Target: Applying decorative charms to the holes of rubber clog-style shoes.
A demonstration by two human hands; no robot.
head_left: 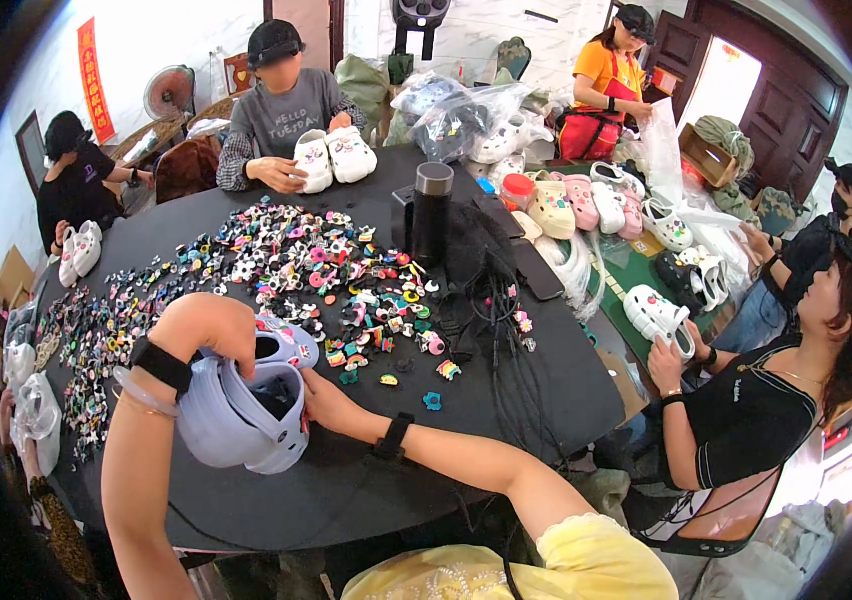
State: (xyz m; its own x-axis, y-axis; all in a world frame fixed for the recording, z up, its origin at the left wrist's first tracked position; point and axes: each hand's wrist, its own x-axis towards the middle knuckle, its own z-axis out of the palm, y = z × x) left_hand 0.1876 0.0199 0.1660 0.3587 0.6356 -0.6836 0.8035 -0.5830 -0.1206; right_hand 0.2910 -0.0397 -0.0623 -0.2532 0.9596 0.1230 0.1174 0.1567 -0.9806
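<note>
A pair of lavender foam clogs [236, 425] is held together above the near left of the black table. One clog's toe, with colourful charms on it, points up beside the other. My left hand [214, 328] bends over the pair from above, its fingers curled down onto the clogs; their tips are partly hidden. From the right, my right hand [331, 405] grips the clog's side near the toe, some fingers out of sight behind it. Just beyond the clogs spreads a large heap of small colourful shoe charms [276, 250].
A black tumbler [433, 215] stands mid-table beside dark cables [496, 340]. Across the table a person holds white clogs [336, 158]. At right, another person handles a white clog [658, 318] by a green mat bearing more clogs. A few loose charms [432, 400] lie near my right forearm.
</note>
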